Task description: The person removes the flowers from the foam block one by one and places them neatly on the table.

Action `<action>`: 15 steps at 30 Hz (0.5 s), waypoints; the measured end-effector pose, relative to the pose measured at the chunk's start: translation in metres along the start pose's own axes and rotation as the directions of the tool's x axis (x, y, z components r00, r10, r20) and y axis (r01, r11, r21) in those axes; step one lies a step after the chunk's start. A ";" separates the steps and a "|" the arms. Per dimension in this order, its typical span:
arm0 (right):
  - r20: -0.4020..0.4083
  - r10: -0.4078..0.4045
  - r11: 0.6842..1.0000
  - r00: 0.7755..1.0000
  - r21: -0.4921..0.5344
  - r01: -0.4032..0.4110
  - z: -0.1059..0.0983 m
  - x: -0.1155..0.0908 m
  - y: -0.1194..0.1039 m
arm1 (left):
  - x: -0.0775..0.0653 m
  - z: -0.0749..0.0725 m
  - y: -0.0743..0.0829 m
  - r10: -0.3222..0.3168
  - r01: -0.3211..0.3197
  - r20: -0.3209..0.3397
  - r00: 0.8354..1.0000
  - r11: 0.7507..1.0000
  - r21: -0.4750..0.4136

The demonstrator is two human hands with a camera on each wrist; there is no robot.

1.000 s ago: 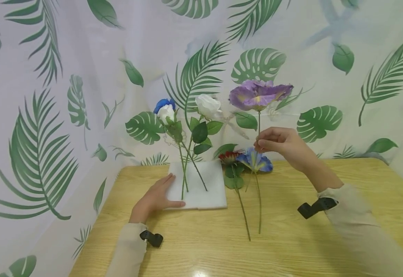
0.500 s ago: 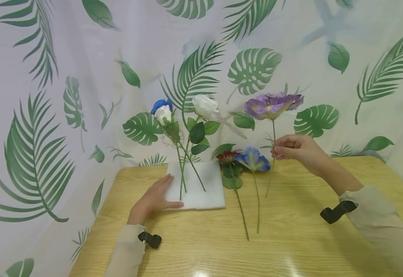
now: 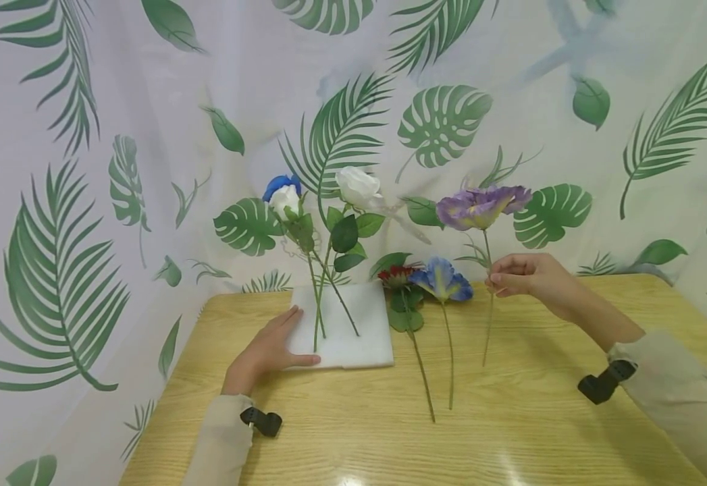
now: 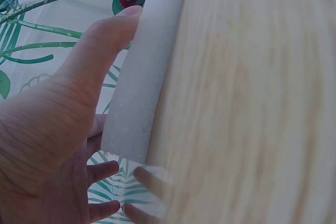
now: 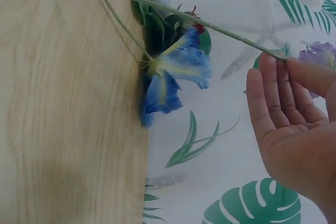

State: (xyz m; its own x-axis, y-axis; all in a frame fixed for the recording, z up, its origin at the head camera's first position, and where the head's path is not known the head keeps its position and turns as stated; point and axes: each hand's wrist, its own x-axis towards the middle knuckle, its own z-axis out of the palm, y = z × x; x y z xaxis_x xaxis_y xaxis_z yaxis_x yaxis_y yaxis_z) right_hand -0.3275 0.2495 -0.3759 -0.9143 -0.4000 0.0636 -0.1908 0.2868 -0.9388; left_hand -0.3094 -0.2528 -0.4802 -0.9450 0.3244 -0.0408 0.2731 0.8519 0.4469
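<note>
My right hand (image 3: 526, 277) pinches the thin green stem of the purple fabric flower (image 3: 482, 204) just under its bloom, holding it upright with the stem's lower end reaching down to the pale wooden worktop (image 3: 511, 418), right of the middle. My left hand (image 3: 268, 351) lies flat, fingers spread, on the near left corner of the white square foam block (image 3: 359, 337) towards the far left of the worktop, where a white rose (image 3: 358, 185) and a blue-and-white rose (image 3: 284, 194) already stand. A blue flower (image 3: 441, 279) and a red one (image 3: 394, 274) lie just right of the block. I judge a lower grip on the stem would steer it better, with the block kept pressed down.
</note>
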 end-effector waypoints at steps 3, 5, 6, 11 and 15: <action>-0.001 0.023 1.000 1.000 0.009 -0.023 -0.001 -0.002 0.005 | 0.000 0.000 0.000 0.004 -0.004 0.000 1.000 1.000 0.005; 0.000 0.039 0.999 0.999 0.013 -0.039 -0.002 -0.003 0.009 | 0.001 0.001 -0.001 0.011 -0.011 0.002 1.000 1.000 0.012; 0.001 0.047 0.999 0.999 0.018 -0.047 -0.003 -0.004 0.011 | 0.001 0.001 -0.002 0.013 -0.013 0.002 1.000 1.000 0.013; -0.006 0.092 0.995 0.996 0.040 -0.091 -0.003 -0.006 0.021 | 0.001 0.000 -0.001 0.007 -0.007 0.012 1.000 1.000 0.008; -0.002 0.114 0.991 0.993 0.072 -0.114 -0.003 -0.008 0.027 | 0.001 0.000 0.000 -0.005 0.004 0.014 1.000 1.000 0.007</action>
State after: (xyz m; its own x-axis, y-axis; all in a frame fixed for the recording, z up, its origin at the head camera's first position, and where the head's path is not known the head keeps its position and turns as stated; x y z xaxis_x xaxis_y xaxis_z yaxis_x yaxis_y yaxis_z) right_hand -0.3269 0.2632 -0.4010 -0.9308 -0.3629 -0.0432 -0.0596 0.2673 -0.9618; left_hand -0.3107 -0.2527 -0.4804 -0.9436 0.3263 -0.0554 0.2702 0.8562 0.4404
